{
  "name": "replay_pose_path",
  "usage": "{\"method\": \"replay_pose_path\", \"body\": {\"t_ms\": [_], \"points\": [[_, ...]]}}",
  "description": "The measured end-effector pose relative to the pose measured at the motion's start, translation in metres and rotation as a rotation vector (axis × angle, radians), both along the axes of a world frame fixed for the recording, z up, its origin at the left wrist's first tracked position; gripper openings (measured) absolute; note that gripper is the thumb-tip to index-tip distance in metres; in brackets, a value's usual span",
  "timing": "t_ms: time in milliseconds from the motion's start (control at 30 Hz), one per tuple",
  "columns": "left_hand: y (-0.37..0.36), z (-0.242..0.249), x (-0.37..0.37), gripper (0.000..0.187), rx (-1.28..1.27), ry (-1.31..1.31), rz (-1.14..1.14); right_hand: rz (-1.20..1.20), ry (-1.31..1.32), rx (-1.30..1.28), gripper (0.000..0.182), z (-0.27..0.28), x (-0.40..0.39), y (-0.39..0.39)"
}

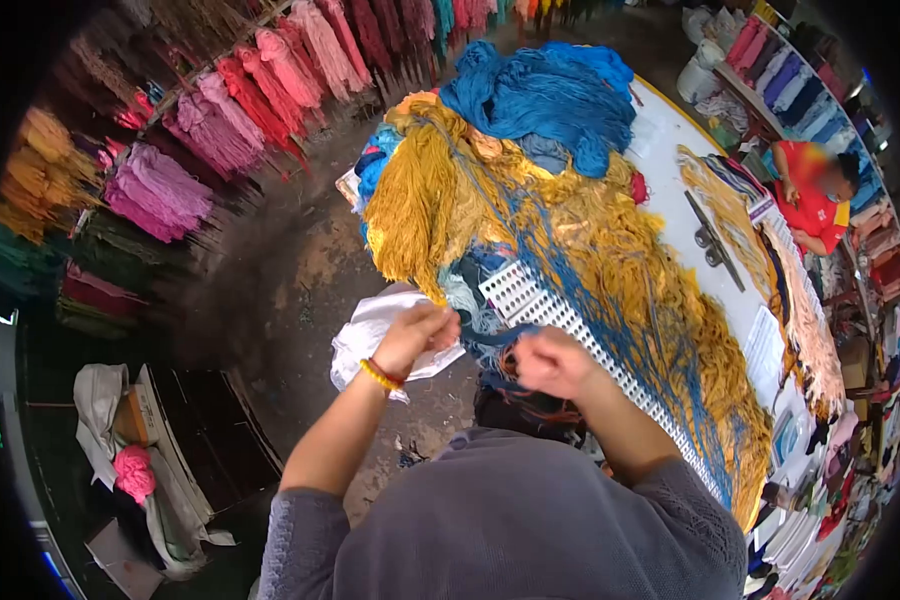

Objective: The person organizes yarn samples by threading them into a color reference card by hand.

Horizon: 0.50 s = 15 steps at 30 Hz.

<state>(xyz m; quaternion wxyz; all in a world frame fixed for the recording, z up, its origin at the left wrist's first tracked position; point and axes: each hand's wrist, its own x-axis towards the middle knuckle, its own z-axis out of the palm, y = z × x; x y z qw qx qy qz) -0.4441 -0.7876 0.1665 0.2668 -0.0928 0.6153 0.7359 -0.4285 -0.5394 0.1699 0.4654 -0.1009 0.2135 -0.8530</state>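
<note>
A thick hank of mustard-yellow yarn hangs over the table's near left edge and narrows to a tip at my left hand. That hand is closed on the tip and wears a yellow beaded bracelet. To its right, my right hand is closed and slightly blurred; what it pinches is too small to tell. Dark blue yarn lies between the two hands. Beyond them, a white perforated strip runs along the table beside tangled yellow and blue yarn.
A blue yarn heap tops the pile on the white table. White cloth is below my left hand. Coloured hanks hang at the left. A person in red is across the table, near a dark bar.
</note>
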Motion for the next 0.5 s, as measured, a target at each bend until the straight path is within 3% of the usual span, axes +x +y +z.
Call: {"method": "replay_pose_path", "body": {"t_ms": [100,300,367,500], "points": [[0.006,-0.009,-0.091,0.026,-0.115,0.209,-0.016,-0.281,0.013,-0.3,0.029,-0.003,-0.048,0.023],[0.036,-0.044,-0.311,0.058,-0.787,0.773,0.187,-0.434,0.041,-0.098,0.033,-0.014,-0.091,0.033],[0.038,-0.059,-0.382,0.07,-0.597,0.844,0.141,-0.47,-0.022,-0.013,0.033,-0.022,-0.088,0.043],[0.058,-0.051,-0.439,0.087,-1.067,0.656,0.309,-0.582,-0.106,0.046,0.033,-0.028,-0.077,0.063]]}}
